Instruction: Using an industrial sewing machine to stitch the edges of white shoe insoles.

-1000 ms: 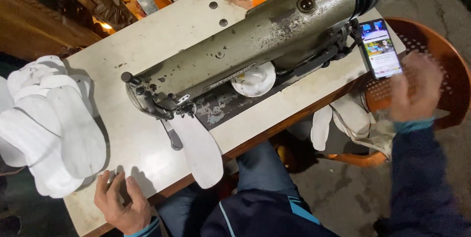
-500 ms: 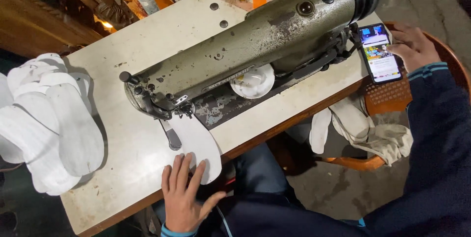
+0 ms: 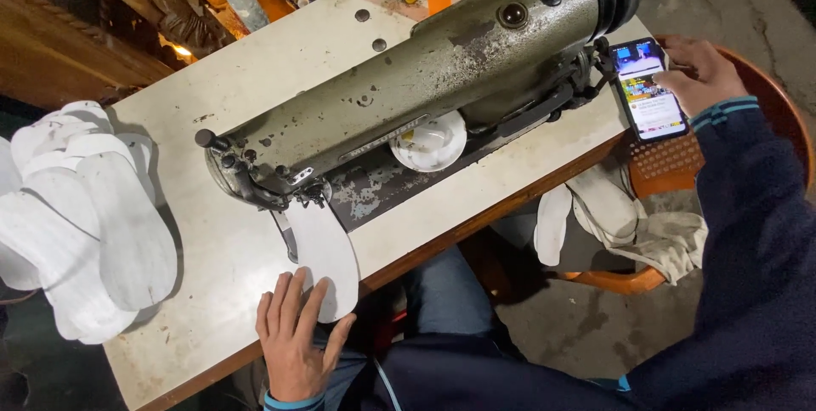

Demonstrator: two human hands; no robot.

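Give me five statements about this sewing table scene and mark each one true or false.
1. The left hand rests flat on the white sole-shaped piece under the sewing machine. True.
2. The right hand touches a phone with a lit screen. True.
3. The stack of white sole pieces lies by the phone. False: it lies at the table's far left end.
4. The phone screen is dark. False: it shows a bright picture.
5. More white pieces lie on the orange chair beside the table. True.
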